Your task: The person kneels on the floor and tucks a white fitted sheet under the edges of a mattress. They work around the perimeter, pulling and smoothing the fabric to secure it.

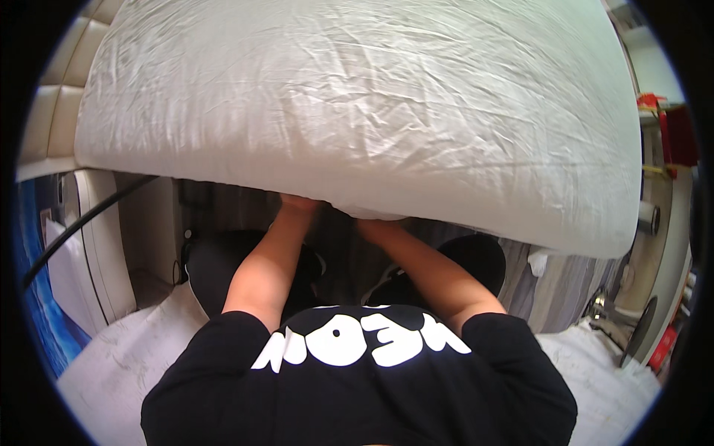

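Note:
A mattress in a wrinkled white sheet [357, 97] fills the upper part of the head view, its near side facing me. Both my forearms reach forward to its lower near edge. My left hand [301, 202] is at that edge, left of the middle, with its fingers hidden beneath. Slightly to the right and closer to me is my right hand [374, 229], its fingers also out of sight under the sheet. A fold of the sheet bulges down beside the right hand. Whether either hand grips the sheet or the mattress cannot be seen.
A padded cream headboard [63, 111] stands at the left, above a pale cabinet [104, 245]. A black cable [89, 215] crosses there. Grey wood-look flooring [550, 290] and a pale mat [141, 372] lie below. Shelves with red items [678, 137] line the right.

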Motion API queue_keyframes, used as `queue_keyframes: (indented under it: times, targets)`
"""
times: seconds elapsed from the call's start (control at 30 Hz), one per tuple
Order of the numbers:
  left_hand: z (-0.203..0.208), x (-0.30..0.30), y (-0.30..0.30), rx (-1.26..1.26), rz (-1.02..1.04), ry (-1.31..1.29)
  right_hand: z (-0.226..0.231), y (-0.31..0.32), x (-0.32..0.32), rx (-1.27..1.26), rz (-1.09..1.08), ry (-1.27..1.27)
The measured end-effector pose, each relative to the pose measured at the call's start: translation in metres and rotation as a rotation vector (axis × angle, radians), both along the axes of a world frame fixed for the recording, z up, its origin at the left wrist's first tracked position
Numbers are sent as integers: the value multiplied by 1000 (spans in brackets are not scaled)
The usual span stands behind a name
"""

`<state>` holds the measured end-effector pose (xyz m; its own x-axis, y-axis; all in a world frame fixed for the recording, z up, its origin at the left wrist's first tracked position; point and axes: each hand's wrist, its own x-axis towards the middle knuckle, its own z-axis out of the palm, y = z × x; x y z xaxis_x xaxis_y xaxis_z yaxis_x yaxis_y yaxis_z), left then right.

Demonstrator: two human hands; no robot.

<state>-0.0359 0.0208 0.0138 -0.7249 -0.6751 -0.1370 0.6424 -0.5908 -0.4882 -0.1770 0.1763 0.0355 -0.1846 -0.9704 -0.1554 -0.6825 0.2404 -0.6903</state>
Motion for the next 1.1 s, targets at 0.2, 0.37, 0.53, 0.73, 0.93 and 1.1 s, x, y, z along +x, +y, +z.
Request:
queue_keyframes:
  times: [0.2,0.37,0.53,0.73,0.93,1.1]
  targets:
    - [9,7,0,30,-21,36,70,31,-8,-189,329,26]
    - [17,7,2,-323,-54,-178,25,-3,-14,-62,1,122]
    - [-4,29,4,-800,-91,-982,20,-8,-2,-32,-27,130]
    - [18,23,13,140,-39,-27,9,-26,-25,-22,-86,61]
    - [-8,30,45,-109,-171,-351,5,-27,-33,-41,-98,10]
    - [26,-16,64,-98,-215,-627,4,-26,-36,-56,-100,-19]
